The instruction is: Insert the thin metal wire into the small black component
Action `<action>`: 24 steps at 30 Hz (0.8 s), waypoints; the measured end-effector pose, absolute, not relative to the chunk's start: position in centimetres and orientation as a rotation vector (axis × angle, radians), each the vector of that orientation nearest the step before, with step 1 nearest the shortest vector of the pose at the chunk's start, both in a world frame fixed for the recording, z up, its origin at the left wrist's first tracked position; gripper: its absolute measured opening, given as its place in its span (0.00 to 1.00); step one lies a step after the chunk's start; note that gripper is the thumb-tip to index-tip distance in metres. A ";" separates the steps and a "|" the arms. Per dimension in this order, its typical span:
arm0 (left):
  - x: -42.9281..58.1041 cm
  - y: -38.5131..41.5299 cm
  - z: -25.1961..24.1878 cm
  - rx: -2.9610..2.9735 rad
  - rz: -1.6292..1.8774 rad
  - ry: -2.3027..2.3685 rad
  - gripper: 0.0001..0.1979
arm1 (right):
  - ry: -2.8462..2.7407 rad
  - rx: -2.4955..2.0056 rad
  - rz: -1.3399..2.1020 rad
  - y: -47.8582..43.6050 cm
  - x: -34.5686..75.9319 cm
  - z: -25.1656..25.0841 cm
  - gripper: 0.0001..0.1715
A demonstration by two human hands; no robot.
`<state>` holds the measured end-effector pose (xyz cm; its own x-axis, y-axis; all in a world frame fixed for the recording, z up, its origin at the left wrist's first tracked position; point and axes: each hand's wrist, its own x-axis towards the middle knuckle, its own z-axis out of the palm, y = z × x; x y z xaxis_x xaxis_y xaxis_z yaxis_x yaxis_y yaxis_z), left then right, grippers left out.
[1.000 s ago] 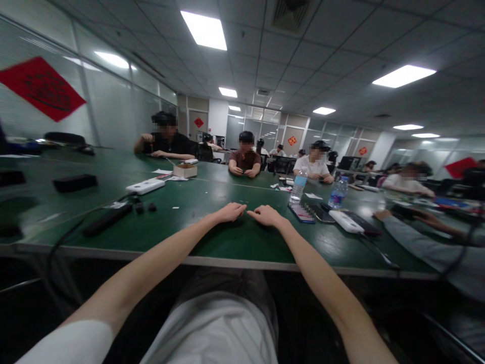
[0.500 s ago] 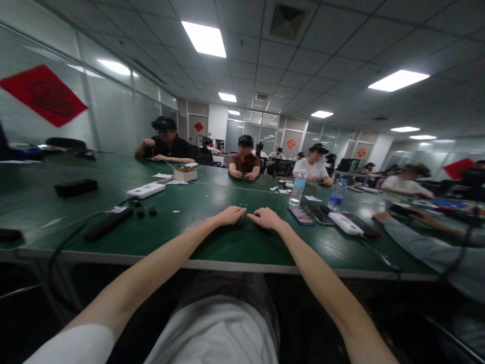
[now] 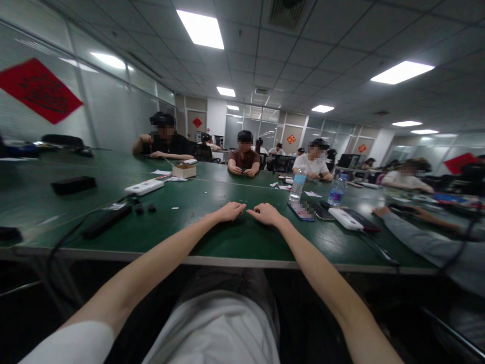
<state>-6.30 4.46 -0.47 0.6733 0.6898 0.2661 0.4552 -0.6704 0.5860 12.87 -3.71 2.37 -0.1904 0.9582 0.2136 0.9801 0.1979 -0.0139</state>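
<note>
Black bar: at my left on the green tabletop [image 3: 227, 246], a long dark piece [image 3: 107, 221], well apart from my hands.
White scrap: a small flat piece [image 3: 175, 208], paper by its look, lying left of my left hand; I'd judge it light and limp, best pinched at an edge.
Left hand: [image 3: 231, 211] fingers close together and loosely bent, the grip narrow; I see nothing held, though the underside is hidden.
Right hand: [image 3: 265, 213] knuckles up, thumb toward my left hand with a small gap between; fingertips hidden, so I cannot tell how far the grip closes or what it touches.
Smartphone: [image 3: 302, 211] flat, just right of my right hand, not touched; probably stiff, light, slick and breakable, so best taken by its long edges.
Blue-labelled bottle: [image 3: 298, 183] upright, on the phone's far side.
</note>
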 end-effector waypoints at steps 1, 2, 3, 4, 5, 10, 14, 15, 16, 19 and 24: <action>-6.3 4.5 -0.5 2.410 0.657 0.883 0.28 | -2.290 -1.871 -0.185 -3.6 12.9 2.3 0.40; -6.3 4.5 -0.4 2.412 0.654 0.877 0.28 | -2.289 -1.867 -0.184 -3.6 12.9 2.3 0.40; -6.3 4.4 -0.4 2.413 0.651 0.871 0.28 | -2.289 -1.866 -0.181 -3.5 13.0 2.2 0.40; -6.3 4.4 -0.4 2.414 0.648 0.865 0.28 | -2.288 -1.865 -0.178 -3.5 13.0 2.2 0.40; -6.4 4.4 -0.4 2.415 0.646 0.861 0.28 | -2.288 -1.866 -0.175 -3.5 13.0 2.2 0.40; -6.4 4.4 -0.4 2.425 0.665 0.864 0.27 | -2.293 -1.872 -0.155 -3.4 13.0 2.2 0.40; -6.4 4.5 -0.6 2.419 0.682 0.865 0.27 | -2.289 -1.896 -0.129 -3.2 13.0 2.0 0.41; -6.4 4.5 -0.6 2.417 0.680 0.868 0.27 | -2.289 -1.902 -0.122 -3.2 13.0 2.0 0.41; -6.4 4.5 -0.6 2.418 0.677 0.871 0.27 | -2.291 -1.907 -0.113 -3.1 13.0 2.0 0.41; -6.4 4.5 -0.5 2.431 0.669 0.885 0.27 | -2.296 -1.909 -0.086 -3.1 13.1 2.0 0.42; -6.4 4.5 -0.6 2.452 0.632 0.909 0.27 | -2.305 -1.854 -0.061 -2.7 13.4 1.5 0.45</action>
